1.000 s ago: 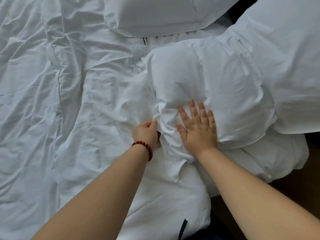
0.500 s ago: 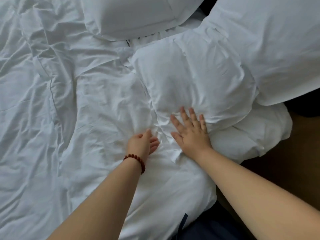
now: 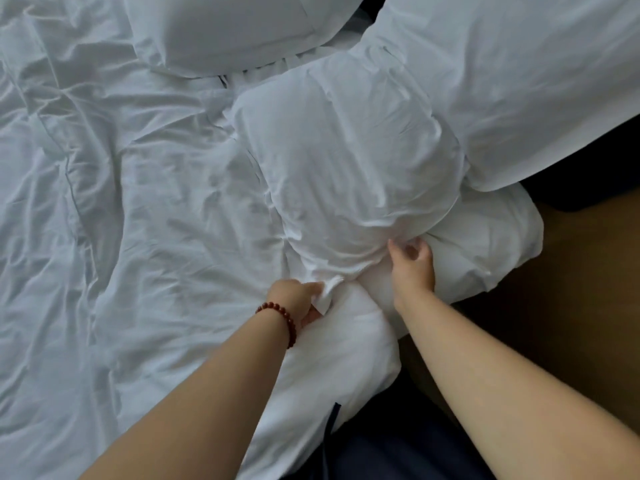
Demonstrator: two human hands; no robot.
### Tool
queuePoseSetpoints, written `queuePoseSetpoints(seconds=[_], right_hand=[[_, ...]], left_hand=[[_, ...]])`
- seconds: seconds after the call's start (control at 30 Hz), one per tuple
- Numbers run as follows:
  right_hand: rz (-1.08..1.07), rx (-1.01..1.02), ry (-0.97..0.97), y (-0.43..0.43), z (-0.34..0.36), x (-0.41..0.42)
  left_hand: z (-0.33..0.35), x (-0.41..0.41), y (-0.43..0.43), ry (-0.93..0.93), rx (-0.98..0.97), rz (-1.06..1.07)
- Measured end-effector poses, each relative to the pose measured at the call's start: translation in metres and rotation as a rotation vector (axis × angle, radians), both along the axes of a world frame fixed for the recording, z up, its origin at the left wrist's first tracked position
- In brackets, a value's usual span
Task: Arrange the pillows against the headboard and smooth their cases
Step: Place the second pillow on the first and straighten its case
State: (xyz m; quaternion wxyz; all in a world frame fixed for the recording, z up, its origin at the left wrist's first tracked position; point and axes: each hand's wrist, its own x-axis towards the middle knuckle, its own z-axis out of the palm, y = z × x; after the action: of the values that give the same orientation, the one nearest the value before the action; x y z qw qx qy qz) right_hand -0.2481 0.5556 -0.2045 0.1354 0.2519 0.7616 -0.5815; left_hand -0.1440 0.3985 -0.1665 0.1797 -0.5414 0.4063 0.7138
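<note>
A crumpled white pillow [image 3: 346, 161] lies in the middle of the bed, its near edge bunched. My left hand [image 3: 298, 299], with a red bead bracelet on the wrist, pinches a fold of the pillow's case at its near corner. My right hand [image 3: 412, 265] grips the case's near edge further right, fingers curled into the cloth. A second white pillow [image 3: 502, 81] lies at the upper right, overlapping the first. A third pillow [image 3: 225, 29] sits at the top centre.
A wrinkled white duvet [image 3: 121, 220] covers the bed to the left. A bulging duvet corner [image 3: 485, 251] hangs over the bed's right edge. Brown floor [image 3: 571, 289] shows on the right, and dark clothing [image 3: 398, 452] at the bottom.
My right hand, flat on the pillow before, has slid right and closed on the case's edge. My left hand has taken hold of a fold at the near corner.
</note>
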Motion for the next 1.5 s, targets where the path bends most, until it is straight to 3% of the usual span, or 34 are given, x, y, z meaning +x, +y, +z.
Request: queuePoseSetpoints(seconds=[0.1,0.23,0.33,0.43,0.57,0.73,0.93,1.1,1.2,1.3,1.37,1.5], right_hand=[[-0.139,-0.450,-0.268,0.006,0.001,-0.032],[-0.173,-0.452,-0.279,0.022,0.006,-0.025],[-0.255,-0.533,-0.320,0.039,0.000,-0.003],[-0.140,-0.639,-0.407,0.048,0.005,-0.012],[-0.066,-0.622,-0.322,0.059,0.022,-0.067],[-0.063,-0.350,-0.215,0.079,0.029,-0.092],[-0.047,-0.440,-0.320,0.091,0.019,-0.075],[0.075,-0.365,-0.180,0.087,0.034,-0.107],[0.069,-0.220,-0.139,0.073,0.035,-0.123],[-0.096,-0.182,-0.152,0.072,0.036,-0.127],[-0.172,-0.192,-0.181,0.080,0.034,-0.120],[-0.115,-0.282,-0.149,0.096,0.032,-0.107]], left_hand=[[-0.009,0.015,0.013,0.009,-0.106,0.202],[-0.016,0.018,0.027,-0.043,-0.367,0.163],[-0.011,0.012,0.042,0.004,-0.353,0.308],[-0.008,0.012,0.048,0.042,-0.361,0.280],[-0.002,0.023,0.052,-0.024,-0.461,0.197],[0.010,0.018,0.069,-0.121,-0.725,0.045],[0.014,0.005,0.080,-0.176,-0.680,0.208],[0.019,0.007,0.092,-0.249,-0.680,0.280],[0.037,-0.002,0.124,-0.184,-0.675,0.138],[0.050,-0.031,0.143,0.022,-0.741,-0.093],[0.053,-0.059,0.137,0.172,-0.900,-0.240],[0.047,-0.128,0.110,0.484,-1.365,-0.587]])
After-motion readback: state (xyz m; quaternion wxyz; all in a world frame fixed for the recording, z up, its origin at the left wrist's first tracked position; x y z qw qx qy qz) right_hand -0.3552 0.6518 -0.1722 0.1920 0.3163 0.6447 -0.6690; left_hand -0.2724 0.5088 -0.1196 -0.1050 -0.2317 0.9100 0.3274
